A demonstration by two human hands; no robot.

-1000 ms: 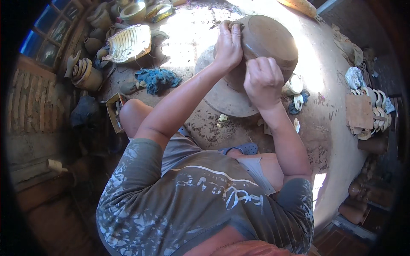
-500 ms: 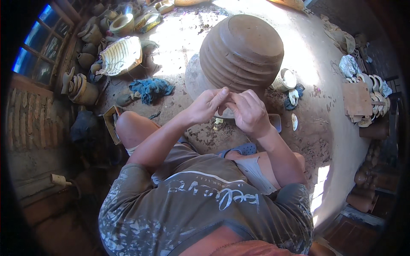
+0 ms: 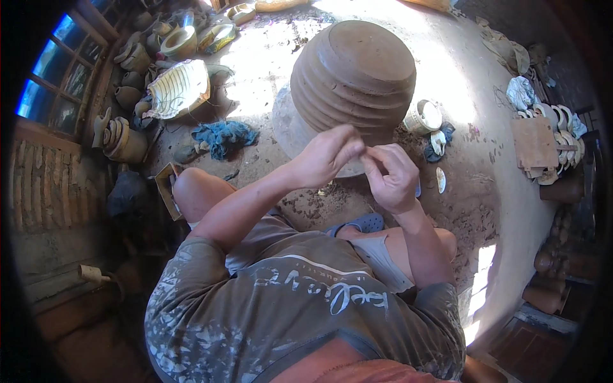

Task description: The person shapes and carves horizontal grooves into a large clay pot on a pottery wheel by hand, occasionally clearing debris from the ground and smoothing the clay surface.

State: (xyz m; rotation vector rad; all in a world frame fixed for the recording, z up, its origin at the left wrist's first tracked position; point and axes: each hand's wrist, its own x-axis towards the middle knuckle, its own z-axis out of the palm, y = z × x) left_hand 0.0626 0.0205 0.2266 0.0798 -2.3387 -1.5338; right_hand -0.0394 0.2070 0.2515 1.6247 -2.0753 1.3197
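Two hands are meeting in front of one brown pot (image 3: 354, 76), which is standing on one round disc (image 3: 287, 127) on the floor (image 3: 472, 210). The pot is showing several ridges around its wall and one flat, round face on top. The left hand (image 3: 327, 158) is bending inward, its fingers bunching together and its thumb lying close against them. The right hand (image 3: 392, 179) is facing it with curled fingers, its thumb and forefinger lying close together at the tips. The tips of both hands are sitting side by side; whether they are pinching anything between them, I cannot tell. The left hand is also hiding a bit of the pot's lower wall, and I cannot tell if it is touching it

To the right of the pot, one pale tub (image 3: 423, 118) is standing near one dark blue cloth (image 3: 449, 133). One small, pale oval (image 3: 440, 180) is lying nearer the person. On the left, one blue rag (image 3: 225, 138) is lying crumpled, with one large ribbed shard (image 3: 182, 89) resting beyond it. One blue clog (image 3: 368, 223) is showing below the hands
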